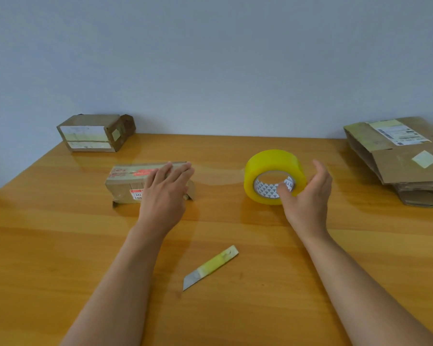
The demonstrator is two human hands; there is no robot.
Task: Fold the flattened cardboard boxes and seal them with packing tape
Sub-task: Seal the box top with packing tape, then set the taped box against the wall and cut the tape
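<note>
Blade (210, 267) nearest, left hand (165, 193) flat on "642" box (125, 183), right hand (308, 196) open beside tape roll (273, 168)

yellow tape roll (273, 162), triangle-patterned core (265, 189)

The table (235, 308) is glossy, varnished wood. The boxes (125, 186) are matt brown cardboard with paper labels, and the tape roll (273, 161) is shiny yellow plastic on a printed card core. The blade (193, 279) looks like dull grey metal.
</note>
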